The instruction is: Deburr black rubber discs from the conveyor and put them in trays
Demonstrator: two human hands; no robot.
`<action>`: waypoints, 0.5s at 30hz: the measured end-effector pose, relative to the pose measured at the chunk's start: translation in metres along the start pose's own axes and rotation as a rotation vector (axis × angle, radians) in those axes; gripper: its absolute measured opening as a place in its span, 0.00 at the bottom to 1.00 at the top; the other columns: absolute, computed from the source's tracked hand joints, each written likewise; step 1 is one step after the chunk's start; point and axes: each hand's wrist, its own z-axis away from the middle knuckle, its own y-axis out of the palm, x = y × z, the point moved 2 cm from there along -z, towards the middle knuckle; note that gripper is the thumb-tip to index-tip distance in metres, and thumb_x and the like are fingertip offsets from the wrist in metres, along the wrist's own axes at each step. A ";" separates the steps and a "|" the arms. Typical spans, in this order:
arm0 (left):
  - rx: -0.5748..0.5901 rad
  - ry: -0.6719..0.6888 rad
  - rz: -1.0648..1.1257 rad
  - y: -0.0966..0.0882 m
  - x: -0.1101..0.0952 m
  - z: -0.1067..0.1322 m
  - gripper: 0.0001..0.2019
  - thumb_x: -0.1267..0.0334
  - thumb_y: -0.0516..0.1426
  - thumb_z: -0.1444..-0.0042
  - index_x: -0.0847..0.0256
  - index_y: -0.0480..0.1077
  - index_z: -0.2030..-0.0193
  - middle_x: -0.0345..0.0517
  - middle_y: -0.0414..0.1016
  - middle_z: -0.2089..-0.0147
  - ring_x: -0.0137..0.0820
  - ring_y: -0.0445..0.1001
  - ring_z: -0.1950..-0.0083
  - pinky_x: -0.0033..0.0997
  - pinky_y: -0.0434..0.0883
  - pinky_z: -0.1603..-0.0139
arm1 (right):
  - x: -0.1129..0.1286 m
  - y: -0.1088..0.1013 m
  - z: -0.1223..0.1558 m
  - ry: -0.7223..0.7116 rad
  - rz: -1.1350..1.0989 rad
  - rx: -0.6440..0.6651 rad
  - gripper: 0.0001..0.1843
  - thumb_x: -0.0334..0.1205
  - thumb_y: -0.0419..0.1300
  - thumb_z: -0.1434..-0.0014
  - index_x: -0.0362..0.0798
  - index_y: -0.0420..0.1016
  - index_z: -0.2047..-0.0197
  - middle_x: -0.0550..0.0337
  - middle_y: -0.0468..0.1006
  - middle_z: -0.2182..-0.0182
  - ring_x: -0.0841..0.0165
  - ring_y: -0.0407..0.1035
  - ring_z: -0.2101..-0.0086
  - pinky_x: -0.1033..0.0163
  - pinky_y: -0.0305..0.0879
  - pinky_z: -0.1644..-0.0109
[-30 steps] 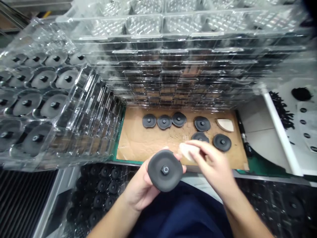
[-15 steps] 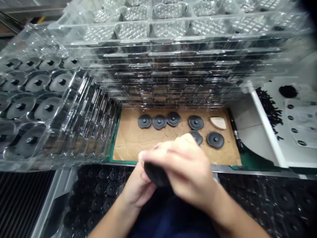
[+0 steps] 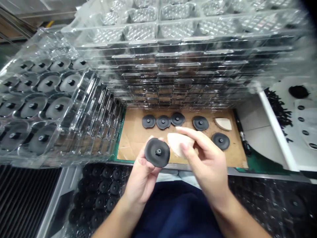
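My left hand (image 3: 142,177) grips a black round disc (image 3: 154,157) by its edge, with the small raised stub at its centre facing up. Just to the right, my right hand (image 3: 209,162) pinches a white wedge-shaped pad (image 3: 178,142) between thumb and fingers. The pad's tip is close to the disc's edge; whether they touch I cannot tell. Beyond my hands several similar black discs, such as the one at the far right (image 3: 221,141), lie on a brown cardboard sheet (image 3: 128,138). A second pale wedge (image 3: 223,124) lies near its right edge.
Tall stacked clear plastic trays (image 3: 158,72) stand behind the cardboard. On the left, another tray stack (image 3: 74,132) holds black discs. A black-handled tool (image 3: 242,135) lies beside a white bin wall (image 3: 272,122). More disc-filled trays (image 3: 99,195) sit below the bench edge.
My hands have moved apart. The disc, earlier tilted and partly covered by my right hand, now faces up in my left, and the white wedge shows in my right. One disc is no longer visible on the cardboard.
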 end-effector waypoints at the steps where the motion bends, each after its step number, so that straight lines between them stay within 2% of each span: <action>1: 0.004 -0.011 -0.009 0.001 0.000 0.000 0.27 0.57 0.69 0.60 0.52 0.73 0.49 0.41 0.79 0.57 0.30 0.76 0.55 0.23 0.72 0.52 | 0.018 0.000 -0.004 -0.122 -0.013 0.012 0.13 0.37 0.52 0.36 0.47 0.74 0.51 0.56 0.80 0.58 0.67 0.71 0.61 0.62 0.66 0.59; 3: -0.001 -0.032 -0.015 0.000 -0.001 0.000 0.25 0.58 0.69 0.59 0.52 0.74 0.51 0.40 0.79 0.56 0.30 0.76 0.55 0.23 0.73 0.53 | 0.041 0.000 -0.009 -0.302 -0.010 0.134 0.12 0.33 0.51 0.36 0.44 0.75 0.55 0.55 0.80 0.61 0.67 0.71 0.63 0.61 0.64 0.59; 4: -0.010 -0.040 -0.014 -0.002 -0.003 0.000 0.24 0.60 0.69 0.59 0.51 0.74 0.52 0.40 0.79 0.55 0.30 0.76 0.55 0.23 0.73 0.53 | 0.044 0.000 -0.009 -0.322 0.002 0.247 0.11 0.32 0.52 0.36 0.45 0.75 0.57 0.57 0.80 0.64 0.68 0.71 0.65 0.61 0.64 0.60; 6: -0.030 -0.046 -0.011 -0.007 -0.006 0.000 0.25 0.64 0.70 0.62 0.50 0.75 0.54 0.38 0.78 0.53 0.29 0.76 0.54 0.22 0.72 0.53 | 0.033 -0.003 -0.009 -0.245 0.004 0.427 0.10 0.31 0.54 0.38 0.47 0.77 0.61 0.61 0.80 0.68 0.70 0.71 0.68 0.64 0.63 0.63; 7: -0.026 -0.050 -0.010 -0.010 -0.007 -0.001 0.27 0.64 0.71 0.65 0.50 0.75 0.54 0.38 0.78 0.53 0.30 0.76 0.54 0.22 0.72 0.53 | 0.020 -0.005 -0.010 -0.159 -0.008 0.443 0.09 0.32 0.55 0.39 0.48 0.77 0.62 0.62 0.80 0.69 0.70 0.71 0.69 0.65 0.63 0.64; 9: 0.014 -0.049 0.001 -0.013 -0.009 -0.003 0.29 0.62 0.71 0.66 0.51 0.74 0.52 0.40 0.78 0.52 0.31 0.76 0.54 0.24 0.73 0.53 | -0.012 -0.006 -0.010 0.020 -0.048 0.323 0.09 0.35 0.55 0.39 0.49 0.78 0.63 0.61 0.81 0.66 0.69 0.73 0.66 0.65 0.64 0.63; 11: 0.071 -0.045 0.008 -0.011 -0.008 -0.005 0.30 0.60 0.71 0.64 0.51 0.73 0.50 0.41 0.78 0.52 0.33 0.77 0.54 0.29 0.72 0.50 | -0.046 0.002 -0.008 0.154 -0.080 0.173 0.11 0.38 0.54 0.39 0.47 0.77 0.61 0.57 0.81 0.63 0.67 0.73 0.64 0.64 0.67 0.63; 13: 0.116 -0.060 0.022 -0.006 -0.008 -0.005 0.33 0.56 0.70 0.64 0.50 0.71 0.47 0.42 0.77 0.52 0.35 0.77 0.54 0.34 0.71 0.47 | -0.072 0.019 -0.006 0.187 -0.095 0.148 0.11 0.39 0.55 0.40 0.46 0.78 0.62 0.55 0.80 0.65 0.66 0.74 0.64 0.62 0.68 0.62; 15: 0.145 -0.110 0.047 0.001 -0.008 -0.003 0.34 0.51 0.69 0.65 0.51 0.70 0.47 0.43 0.77 0.52 0.38 0.77 0.52 0.39 0.70 0.45 | -0.082 0.033 -0.006 0.168 -0.095 0.149 0.09 0.39 0.58 0.43 0.45 0.78 0.65 0.54 0.79 0.67 0.64 0.73 0.65 0.60 0.69 0.62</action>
